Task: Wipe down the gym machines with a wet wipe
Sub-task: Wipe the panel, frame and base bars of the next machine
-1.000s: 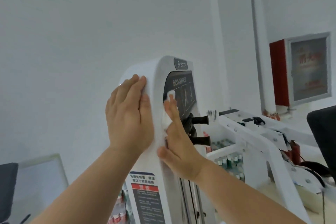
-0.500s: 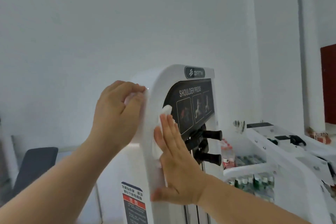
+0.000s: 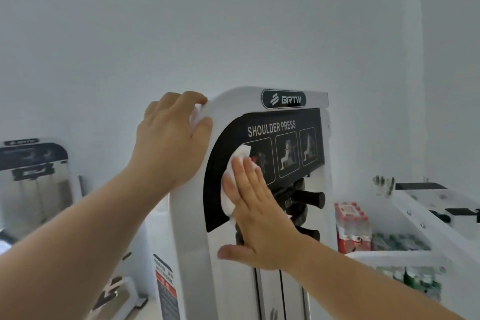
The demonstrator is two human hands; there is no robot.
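Observation:
A white shoulder press machine (image 3: 233,101) with a black instruction panel (image 3: 285,138) stands before me. My right hand (image 3: 257,213) lies flat with straight fingers on a white wet wipe (image 3: 233,171), pressing it against the left part of the black panel. My left hand (image 3: 171,143) rests on the machine's upper left edge, fingers curved over its rounded corner, with a bit of white showing under the fingertips. Black handles (image 3: 309,199) stick out just below the panel.
A second machine (image 3: 33,176) with a similar panel stands at the left by the wall. A white machine frame (image 3: 426,218) runs along the right, with packs of bottles (image 3: 350,226) behind it. A red warning sticker (image 3: 165,280) is on the machine's side.
My right hand has slid with the wipe from the white front edge onto the black panel. The view has swung left and closer. My left hand has stayed on the upper left corner.

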